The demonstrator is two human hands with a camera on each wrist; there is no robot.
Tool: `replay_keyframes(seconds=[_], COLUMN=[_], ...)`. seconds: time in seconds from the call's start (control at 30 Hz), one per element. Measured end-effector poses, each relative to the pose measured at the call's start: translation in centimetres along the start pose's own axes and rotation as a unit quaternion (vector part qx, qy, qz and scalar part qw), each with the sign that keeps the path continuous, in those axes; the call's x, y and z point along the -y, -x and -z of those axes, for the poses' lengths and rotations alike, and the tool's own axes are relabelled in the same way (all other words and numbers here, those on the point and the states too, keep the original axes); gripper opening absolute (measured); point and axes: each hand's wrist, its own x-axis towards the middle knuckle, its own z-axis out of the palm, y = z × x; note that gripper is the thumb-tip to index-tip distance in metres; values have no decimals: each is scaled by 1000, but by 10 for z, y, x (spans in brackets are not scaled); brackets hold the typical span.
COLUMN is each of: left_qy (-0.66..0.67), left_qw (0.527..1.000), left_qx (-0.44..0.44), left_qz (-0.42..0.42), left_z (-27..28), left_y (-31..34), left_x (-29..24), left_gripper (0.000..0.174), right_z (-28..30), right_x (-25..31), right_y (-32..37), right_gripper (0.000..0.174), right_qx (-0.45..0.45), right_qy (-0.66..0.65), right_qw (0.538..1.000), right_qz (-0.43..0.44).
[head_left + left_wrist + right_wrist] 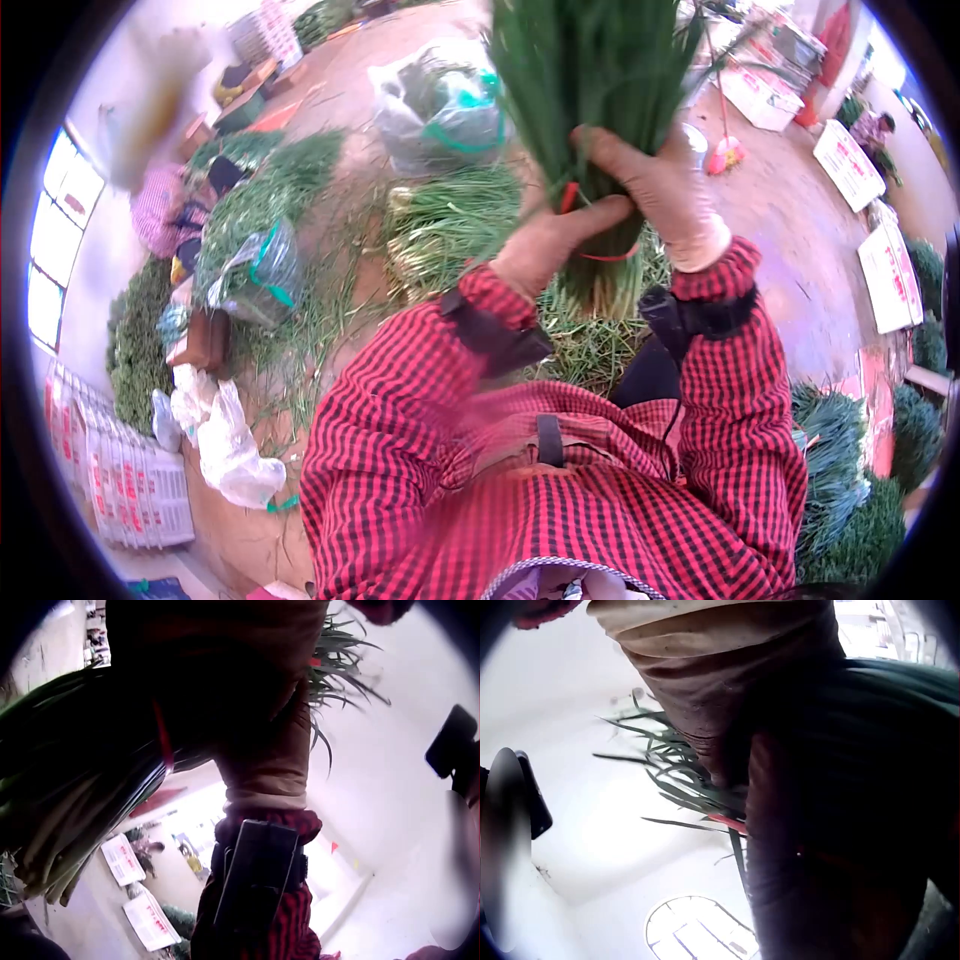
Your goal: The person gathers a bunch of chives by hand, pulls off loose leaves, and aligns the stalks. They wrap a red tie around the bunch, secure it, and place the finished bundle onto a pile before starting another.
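Note:
Both hands hold a big bunch of green chives point(600, 80) up in front of the body, leaves upward and pale stem ends down. A thin red band point(612, 257) loops round its lower part, and it also crosses the dark stems in the left wrist view. My left hand point(560, 240) grips the bunch from the left, thumb across its front by the band. Slightly higher, my right hand point(662, 190) grips it from the right. Thin gloves cover both hands. Much of the fingers is hidden behind the leaves or in shadow in the wrist views.
Below the bunch lies a pile of loose chives point(450, 225) on the floor. Behind it stands a clear plastic bag point(435, 115) of greens. Another person point(160, 210) sits at left near a heap of chives point(270, 180). White boxes point(850, 165) line the right side.

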Motion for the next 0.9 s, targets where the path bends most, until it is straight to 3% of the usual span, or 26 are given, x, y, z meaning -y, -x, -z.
replay_keyframes(seconds=[0.07, 0.1, 0.13, 0.17, 0.2, 0.23, 0.33, 0.37, 0.4, 0.43, 0.47, 0.53, 0.6, 0.67, 0.77, 0.87, 0.9], left_qy=[44, 34, 56, 77, 98, 20, 26, 54, 79, 28, 69, 84, 74, 128, 156, -17, -38], left_qw=[997, 993, 989, 985, 979, 978, 977, 980, 978, 978, 966, 975, 978, 984, 987, 987, 973], left_qx=[68, 107, 131, 155, 178, 194, 195, 191, 184, 186, 187, 187, 163, 111, -3, -62, -37], left_qz=[2, -38, -26, -13, 0, -73, -82, -17, 52, 87, 164, 86, 107, 55, 42, 149, 224], left_z=[-26, -45, -59, -73, -87, -101, -137, -146, -152, -150, -154, -159, -154, -131, -47, 36, 37], left_y=[-40, -55, -71, -87, -104, -114, -147, -151, -155, -162, -164, -168, -168, -171, -175, -156, -143], left_x=[27, 32, 45, 59, 73, 81, 142, 154, 168, 191, 184, 189, 166, 147, 122, 124, 117], left_gripper=[36, 45, 49, 53, 57, 57, 62, 62, 62, 43, 47, 49, 61, 66, 67, 61, 56], right_z=[50, 73, 94, 113, 140, 160, 230, 259, 282, 290, 297, 312, 322, 317, 323, 349, 342], right_x=[20, 33, 42, 40, 35, 30, -22, -56, -94, -103, -108, -85, -94, -82, -60, -70, -76], right_y=[1, 6, 14, 22, 34, 46, 89, 105, 126, 134, 136, 128, 119, 104, 85, 68, 64], right_gripper=[37, 28, 18, 21, 21, 21, 23, 25, 28, 27, 27, 31, 27, 22, 22, 28, 31], right_qx=[-34, -69, -105, -143, -170, -197, -231, -237, -270, -302, -332, -279, -327, -355, -363, -306, -261], right_qy=[53, 73, 92, 146, 195, 245, 357, 357, 293, 254, 213, 335, 302, 285, 300, 17, 53], right_qw=[998, 995, 989, 979, 966, 948, 903, 901, 917, 917, 913, 892, 892, 889, 879, 952, 964], right_qz=[30, -9, -49, 15, 18, 40, 64, 76, -11, -59, -105, -116, -73, -56, -74, -6, 5])
